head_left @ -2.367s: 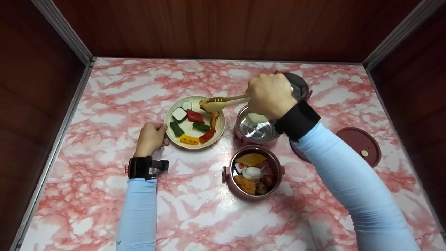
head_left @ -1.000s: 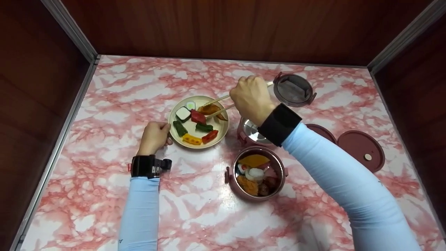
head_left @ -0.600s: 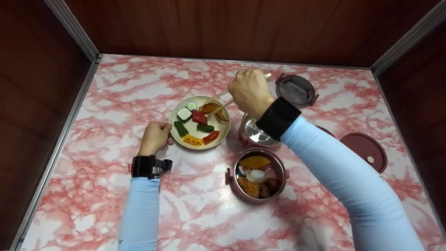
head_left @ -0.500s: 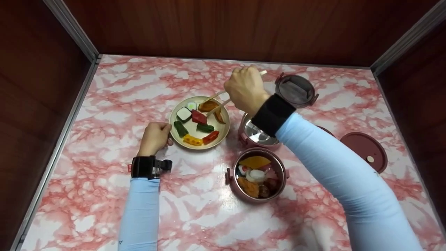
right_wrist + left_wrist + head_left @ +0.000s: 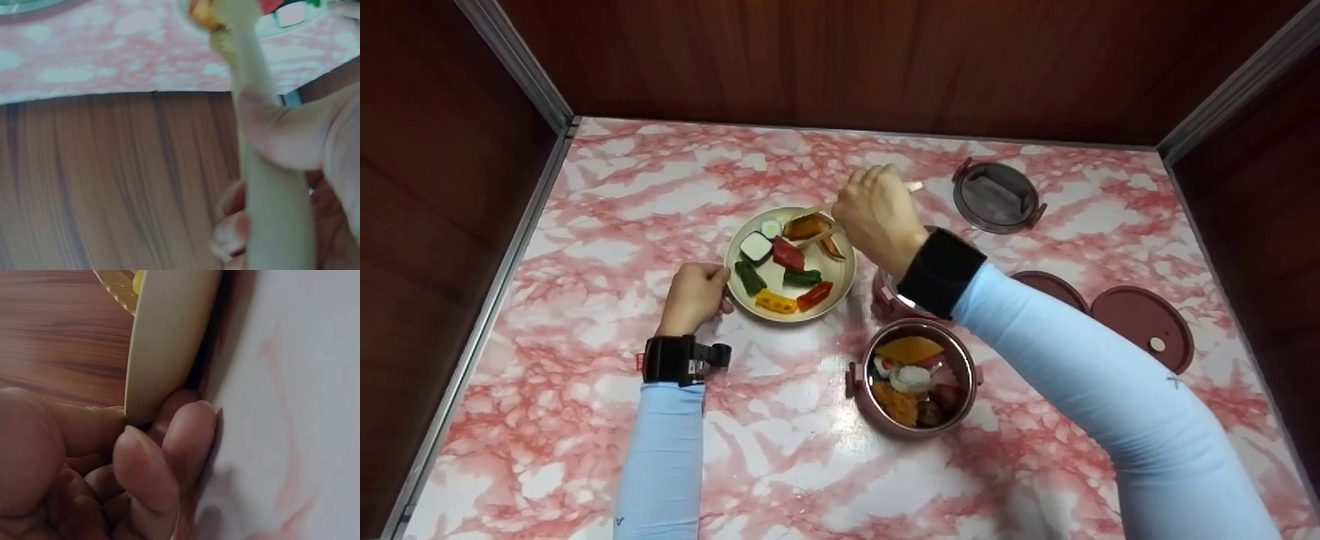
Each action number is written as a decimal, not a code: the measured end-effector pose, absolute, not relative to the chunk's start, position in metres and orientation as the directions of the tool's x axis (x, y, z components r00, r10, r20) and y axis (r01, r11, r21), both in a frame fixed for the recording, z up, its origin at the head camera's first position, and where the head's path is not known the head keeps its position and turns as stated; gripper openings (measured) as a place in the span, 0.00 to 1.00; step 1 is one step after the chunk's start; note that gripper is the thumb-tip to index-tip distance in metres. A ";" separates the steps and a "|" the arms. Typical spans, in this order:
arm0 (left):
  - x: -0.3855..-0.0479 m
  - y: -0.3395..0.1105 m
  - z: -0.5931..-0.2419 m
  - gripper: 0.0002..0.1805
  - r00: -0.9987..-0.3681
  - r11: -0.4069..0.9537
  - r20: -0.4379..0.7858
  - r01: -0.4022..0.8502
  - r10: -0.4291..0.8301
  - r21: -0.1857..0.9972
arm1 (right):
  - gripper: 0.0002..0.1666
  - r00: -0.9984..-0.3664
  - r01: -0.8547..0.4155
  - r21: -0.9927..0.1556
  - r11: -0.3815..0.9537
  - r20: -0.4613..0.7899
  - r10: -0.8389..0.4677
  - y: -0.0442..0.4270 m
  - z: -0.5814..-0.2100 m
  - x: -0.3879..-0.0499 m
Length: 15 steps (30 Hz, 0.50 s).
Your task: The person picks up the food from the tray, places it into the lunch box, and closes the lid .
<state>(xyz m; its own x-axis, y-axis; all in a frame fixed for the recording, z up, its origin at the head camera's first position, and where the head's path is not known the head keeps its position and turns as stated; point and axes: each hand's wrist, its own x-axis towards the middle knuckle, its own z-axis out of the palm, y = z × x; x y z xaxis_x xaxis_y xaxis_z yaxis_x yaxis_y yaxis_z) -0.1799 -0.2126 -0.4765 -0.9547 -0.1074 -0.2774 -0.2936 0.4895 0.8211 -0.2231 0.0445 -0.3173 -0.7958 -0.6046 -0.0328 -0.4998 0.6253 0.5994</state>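
Long beige tongs (image 5: 279,205), held by the right hand (image 5: 879,219), have spread around a brown wedge-shaped food (image 5: 808,226), seemingly ungripped, on the round cream plate (image 5: 770,276) which the left hand (image 5: 694,296) pinches.

Your left hand (image 5: 696,291) at left edge of plate (image 5: 769,276), left thumb (image 5: 93,430) on top, left fingers (image 5: 191,444) curled below. Left forearm (image 5: 662,457) straight, left of plate. Your right hand (image 5: 877,214) above and right of plate, back uppermost, right thumb (image 5: 287,135) and right fingers (image 5: 230,230) curled in grip. Right forearm (image 5: 1080,364) slanting, well right of plate.
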 end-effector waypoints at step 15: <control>-0.181 -0.212 -0.476 0.18 -0.958 0.503 -0.264 -0.282 -0.107 0.817 | 0.08 -0.937 -0.343 0.368 0.864 -0.071 -0.341 0.064 -0.315 -0.218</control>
<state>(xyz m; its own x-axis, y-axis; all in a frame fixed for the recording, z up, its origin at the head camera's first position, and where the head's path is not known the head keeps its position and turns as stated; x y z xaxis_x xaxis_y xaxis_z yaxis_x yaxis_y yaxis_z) -0.1805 -0.2125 -0.4761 -0.9585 -0.1070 -0.2643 -0.2815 0.5026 0.8174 -0.2178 0.0637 -0.3153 -0.9372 -0.3415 -0.0705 -0.3426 0.8643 0.3682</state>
